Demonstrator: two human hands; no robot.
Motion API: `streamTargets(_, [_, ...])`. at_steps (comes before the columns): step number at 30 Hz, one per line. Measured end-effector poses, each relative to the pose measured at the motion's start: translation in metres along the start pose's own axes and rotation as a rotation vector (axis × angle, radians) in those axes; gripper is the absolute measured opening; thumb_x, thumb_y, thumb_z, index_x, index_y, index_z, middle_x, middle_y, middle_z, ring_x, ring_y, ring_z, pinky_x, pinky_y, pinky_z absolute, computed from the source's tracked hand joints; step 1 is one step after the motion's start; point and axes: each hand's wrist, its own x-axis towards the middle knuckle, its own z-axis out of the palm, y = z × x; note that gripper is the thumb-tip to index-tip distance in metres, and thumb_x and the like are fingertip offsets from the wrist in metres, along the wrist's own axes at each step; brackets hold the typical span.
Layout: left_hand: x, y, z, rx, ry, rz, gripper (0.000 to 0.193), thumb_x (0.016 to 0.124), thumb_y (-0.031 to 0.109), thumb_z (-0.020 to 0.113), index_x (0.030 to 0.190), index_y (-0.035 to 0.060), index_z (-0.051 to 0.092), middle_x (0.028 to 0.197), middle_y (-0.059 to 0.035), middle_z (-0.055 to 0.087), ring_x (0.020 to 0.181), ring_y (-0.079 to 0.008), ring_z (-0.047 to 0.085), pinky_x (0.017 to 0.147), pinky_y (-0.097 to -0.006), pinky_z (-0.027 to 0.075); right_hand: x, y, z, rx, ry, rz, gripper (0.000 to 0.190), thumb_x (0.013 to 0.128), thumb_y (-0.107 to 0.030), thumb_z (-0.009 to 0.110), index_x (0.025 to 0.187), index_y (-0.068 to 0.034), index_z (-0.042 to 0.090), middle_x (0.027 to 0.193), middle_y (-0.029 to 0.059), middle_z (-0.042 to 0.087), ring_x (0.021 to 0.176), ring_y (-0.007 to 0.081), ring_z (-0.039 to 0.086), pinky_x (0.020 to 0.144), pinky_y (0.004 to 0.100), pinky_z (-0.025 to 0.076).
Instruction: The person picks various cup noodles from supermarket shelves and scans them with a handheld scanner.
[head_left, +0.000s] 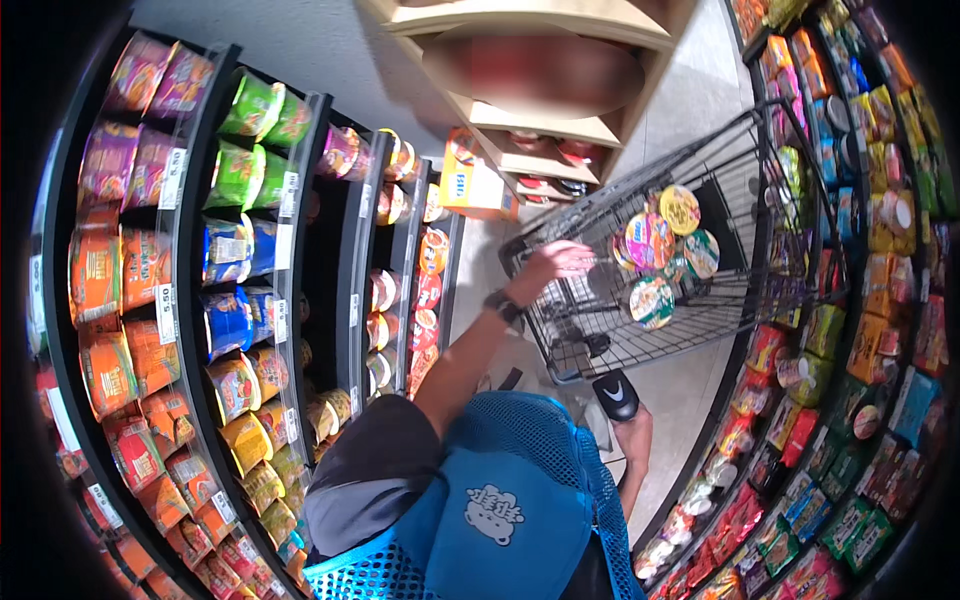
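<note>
My left hand (562, 260), slightly blurred, reaches over the near end of a wire shopping cart (581, 358) with its fingers stretched out and nothing visible in them. Several instant noodle cups lie in the cart beyond the fingertips. One is a pink and orange cup (646, 241), with a yellow-lidded cup (679, 210) behind it. Two green and white lidded cups, one nearer (651, 302) and one farther right (701, 253), lie beside them. Low by the cart's near right corner, my right hand (634, 435) grips a black handheld barcode scanner (616, 394).
Shelves of noodle cups and price tags (165, 315) run along my left. Packaged snacks fill the shelf (810, 375) on the right, close to the cart's far end. Ahead stand a wooden display shelf (551, 126) and an orange carton (476, 180).
</note>
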Motion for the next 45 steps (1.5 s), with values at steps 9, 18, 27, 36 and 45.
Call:
streamTargets(9, [-0.139, 0.182, -0.246, -0.336, 1.232, 0.551, 0.018, 0.094, 0.025, 0.061, 0.092, 0.0071, 0.061, 0.080, -0.0017, 0.062, 0.067, -0.0106, 0.061, 0.059, -0.0218, 0.053, 0.011, -0.099, 0.099, -0.065, -0.172, -0.209, 0.025, 0.068, -0.009, 0.070, 0.090, 0.000, 0.066, 0.087, 0.0210, 0.067, 0.085, 0.0376, 0.065, 0.074, 0.0428, 0.051])
streamTargets(18, [-0.114, 0.246, -0.322, -0.413, 1.397, 0.718, 0.021, 0.091, 0.023, 0.062, 0.098, 0.0034, 0.060, 0.086, -0.0043, 0.057, 0.087, -0.0173, 0.059, 0.083, -0.0301, 0.052, 0.004, -0.147, 0.134, -0.176, -0.246, -0.214, 0.036, 0.063, -0.009, 0.074, 0.098, -0.002, 0.068, 0.096, 0.0217, 0.068, 0.090, 0.0378, 0.066, 0.078, 0.0423, 0.052])
streamTargets(27, [-0.102, 0.246, -0.331, -0.344, 1.510, 0.823, 0.017, 0.090, 0.015, 0.060, 0.089, -0.0010, 0.065, 0.089, -0.0087, 0.067, 0.079, -0.0181, 0.065, 0.074, -0.0301, 0.055, 0.007, -0.124, 0.139, -0.305, -0.210, -0.131, 0.032, 0.063, -0.013, 0.074, 0.089, 0.001, 0.063, 0.087, 0.0234, 0.066, 0.086, 0.0386, 0.066, 0.073, 0.0429, 0.051])
streamTargets(36, [-0.110, 0.269, -0.283, -0.406, 1.414, 0.746, 0.022, 0.091, 0.019, 0.056, 0.085, 0.0003, 0.065, 0.083, -0.0085, 0.067, 0.077, -0.0174, 0.065, 0.076, -0.0277, 0.054, 0.002, -0.105, 0.136, -0.289, -0.251, -0.186, 0.026, 0.066, -0.010, 0.068, 0.092, -0.003, 0.064, 0.089, 0.0228, 0.066, 0.088, 0.0401, 0.064, 0.074, 0.0466, 0.051])
streamTargets(45, [-0.127, 0.220, -0.291, -0.341, 1.422, 0.838, 0.032, 0.087, 0.026, 0.064, 0.100, -0.0021, 0.060, 0.099, -0.0101, 0.063, 0.093, -0.0205, 0.061, 0.085, -0.0320, 0.051, -0.004, -0.093, 0.140, -0.274, -0.227, -0.172, 0.032, 0.066, -0.009, 0.067, 0.097, -0.003, 0.064, 0.089, 0.0247, 0.066, 0.088, 0.0416, 0.063, 0.075, 0.0468, 0.051])
